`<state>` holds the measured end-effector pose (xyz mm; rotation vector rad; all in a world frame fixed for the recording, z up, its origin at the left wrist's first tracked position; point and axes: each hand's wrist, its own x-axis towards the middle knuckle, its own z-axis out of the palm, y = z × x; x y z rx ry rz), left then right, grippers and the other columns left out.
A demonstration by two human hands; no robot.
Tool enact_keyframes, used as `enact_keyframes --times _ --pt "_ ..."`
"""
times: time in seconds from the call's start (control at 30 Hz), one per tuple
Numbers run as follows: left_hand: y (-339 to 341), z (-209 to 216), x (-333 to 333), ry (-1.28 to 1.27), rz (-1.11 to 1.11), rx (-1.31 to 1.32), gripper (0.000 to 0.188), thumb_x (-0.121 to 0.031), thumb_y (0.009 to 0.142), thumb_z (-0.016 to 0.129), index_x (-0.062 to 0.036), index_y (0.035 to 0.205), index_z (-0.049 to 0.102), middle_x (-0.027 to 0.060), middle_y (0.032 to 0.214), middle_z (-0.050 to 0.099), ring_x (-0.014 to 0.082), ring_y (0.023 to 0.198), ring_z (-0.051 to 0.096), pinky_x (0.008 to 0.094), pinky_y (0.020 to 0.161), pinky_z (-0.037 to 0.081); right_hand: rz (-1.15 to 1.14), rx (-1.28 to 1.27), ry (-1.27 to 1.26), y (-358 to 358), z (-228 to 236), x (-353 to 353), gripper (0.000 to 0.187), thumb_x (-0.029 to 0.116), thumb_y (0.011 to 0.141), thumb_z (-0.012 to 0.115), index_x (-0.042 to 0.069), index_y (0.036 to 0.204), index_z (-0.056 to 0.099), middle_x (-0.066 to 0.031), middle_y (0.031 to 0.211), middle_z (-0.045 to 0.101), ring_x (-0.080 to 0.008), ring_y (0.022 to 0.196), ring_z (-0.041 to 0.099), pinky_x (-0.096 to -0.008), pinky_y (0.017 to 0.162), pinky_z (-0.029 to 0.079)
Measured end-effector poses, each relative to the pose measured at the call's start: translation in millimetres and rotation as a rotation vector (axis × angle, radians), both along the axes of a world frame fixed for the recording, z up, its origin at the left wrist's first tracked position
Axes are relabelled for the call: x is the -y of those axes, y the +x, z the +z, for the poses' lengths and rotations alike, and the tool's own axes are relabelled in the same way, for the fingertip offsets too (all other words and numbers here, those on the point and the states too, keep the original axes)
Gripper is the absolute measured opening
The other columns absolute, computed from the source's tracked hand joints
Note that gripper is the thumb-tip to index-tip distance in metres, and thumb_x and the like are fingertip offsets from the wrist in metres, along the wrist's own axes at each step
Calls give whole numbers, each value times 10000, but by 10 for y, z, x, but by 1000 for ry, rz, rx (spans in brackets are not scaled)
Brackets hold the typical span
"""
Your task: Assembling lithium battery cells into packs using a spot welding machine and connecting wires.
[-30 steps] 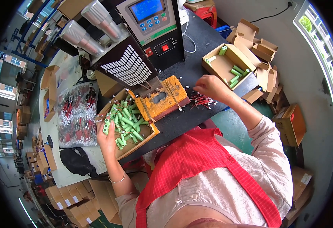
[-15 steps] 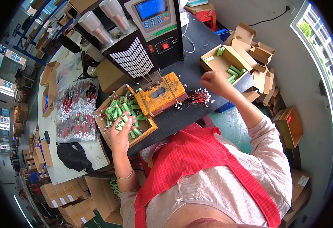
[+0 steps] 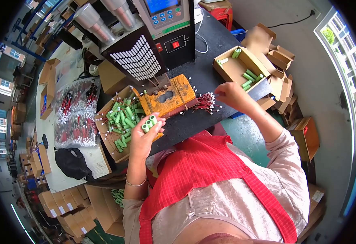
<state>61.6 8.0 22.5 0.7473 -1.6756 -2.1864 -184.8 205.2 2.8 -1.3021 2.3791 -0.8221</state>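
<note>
Three green cylindrical battery cells (image 3: 149, 124) lie side by side in my left hand (image 3: 140, 137), which is closed around them with their pale ends facing up. This hand is over the near right corner of a cardboard box (image 3: 100, 126) full of green cells with wires. My right hand (image 3: 235, 97) has its fingers curled together at the right edge of a pile of red and black wire leads with white connectors (image 3: 207, 103); whatever they pinch is too small to make out. Between my hands sits a scorched yellow block (image 3: 178, 95), strapped with bands, under the welding machine (image 3: 139, 59).
Beyond my right hand an open cardboard box (image 3: 231, 75) holds several green cells. Empty cartons (image 3: 281, 59) are heaped behind it. On the left table are a clear bag of wire leads (image 3: 76, 118) and a black cloth item (image 3: 73, 163).
My left hand has moved right, away from the middle of the cell box, still gripping the cells. My right hand has come down slightly, closer to the wire leads. The view has shifted a little.
</note>
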Motion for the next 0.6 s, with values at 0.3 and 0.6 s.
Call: enact_keyframes --times 0.3,0.6 --pt "-247 1 -225 173 11 -132 330 6 803 600 31 1121 516 137 985 613 198 893 609 293 729 525 -142 -68 -319 -37 522 -74 91 28 739 634 2 826 630 -88 732 584 -162 632 563 -259 573 443" --pt "-475 3 -298 334 130 -224 320 -51 794 650 -15 1089 534 99 950 627 148 806 617 247 665 517 92 488 -348 578 323 -70 29 10 783 612 -4 801 595 -53 797 581 -124 741 566 -240 663 465"
